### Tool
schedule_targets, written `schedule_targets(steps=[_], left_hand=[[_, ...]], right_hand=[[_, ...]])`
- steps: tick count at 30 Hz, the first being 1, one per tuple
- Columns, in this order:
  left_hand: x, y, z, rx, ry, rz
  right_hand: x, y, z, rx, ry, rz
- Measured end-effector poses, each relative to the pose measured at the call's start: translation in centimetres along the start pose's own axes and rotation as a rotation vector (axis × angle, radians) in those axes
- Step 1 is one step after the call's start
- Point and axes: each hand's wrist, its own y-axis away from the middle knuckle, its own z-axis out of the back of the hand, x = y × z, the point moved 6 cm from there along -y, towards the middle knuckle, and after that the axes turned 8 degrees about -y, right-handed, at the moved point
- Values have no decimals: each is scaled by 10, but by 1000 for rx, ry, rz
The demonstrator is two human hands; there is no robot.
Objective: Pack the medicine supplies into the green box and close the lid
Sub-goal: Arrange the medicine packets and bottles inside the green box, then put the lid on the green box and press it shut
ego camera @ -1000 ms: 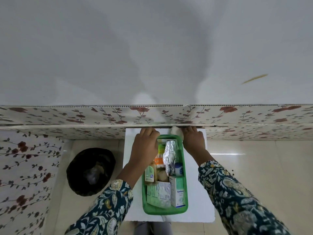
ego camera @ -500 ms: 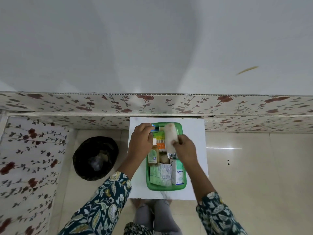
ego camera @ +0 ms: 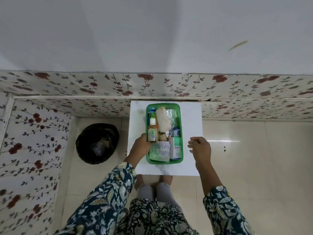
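Note:
The green box (ego camera: 181,126) stands open on a small white table (ego camera: 192,119). Inside lie a white bandage roll (ego camera: 163,119) on top, an amber bottle (ego camera: 152,131) with a white cap, a foil strip (ego camera: 172,114), a small blue-capped jar (ego camera: 176,131), a white-green carton (ego camera: 176,148) and a pale sachet (ego camera: 160,150). My left hand (ego camera: 140,147) grips the box's left rim beside the bottle's base. My right hand (ego camera: 200,148) hovers right of the box, fingers apart and holding nothing. No lid is in view.
A black bin (ego camera: 97,143) sits on the tiled floor left of the table. A floral wall panel (ego camera: 169,85) runs right behind the table's far edge. My feet (ego camera: 152,180) are under the table's near edge.
My right hand has let go of the white roll, which now lies in the box, and pulled back to the right. My left hand has slid nearer along the left rim.

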Motion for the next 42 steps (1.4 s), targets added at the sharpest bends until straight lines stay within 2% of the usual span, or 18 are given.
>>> schedule_targets(steps=[6, 11, 14, 17, 20, 23, 26, 28, 31, 34, 36, 40, 42], left_hand=[[3, 11, 16, -25, 121, 5], [35, 26, 45, -101, 55, 0], [53, 31, 59, -131, 84, 9], [63, 35, 60, -133, 160, 30], [64, 38, 52, -120, 226, 43], [51, 32, 39, -98, 186, 34], [27, 24, 21, -39, 203, 27], [12, 16, 11, -19, 215, 15], [3, 8, 0, 5, 296, 37], [-2, 6, -7, 59, 394, 60], [-4, 5, -7, 110, 422, 75], [-1, 14, -9, 259, 574, 70], [2, 20, -12, 254, 724, 52]], right_hand=[[-47, -8, -3, 97, 3, -165], [-67, -18, -36, 197, 555, -49], [-64, -22, -46, 162, 710, 10], [-50, -21, -37, 25, 572, 38], [-21, -2, -13, -125, 358, 220], [2, 27, 3, -131, 272, 365], [18, 60, -2, -113, 312, 504], [20, 78, -18, -78, 364, 636], [8, 96, -41, -17, 444, 736], [-9, 109, -69, 127, 633, 1045], [-20, 108, -82, 209, 722, 1153], [-36, 100, -94, 370, 960, 1152], [-36, 98, -95, 456, 977, 1123]])
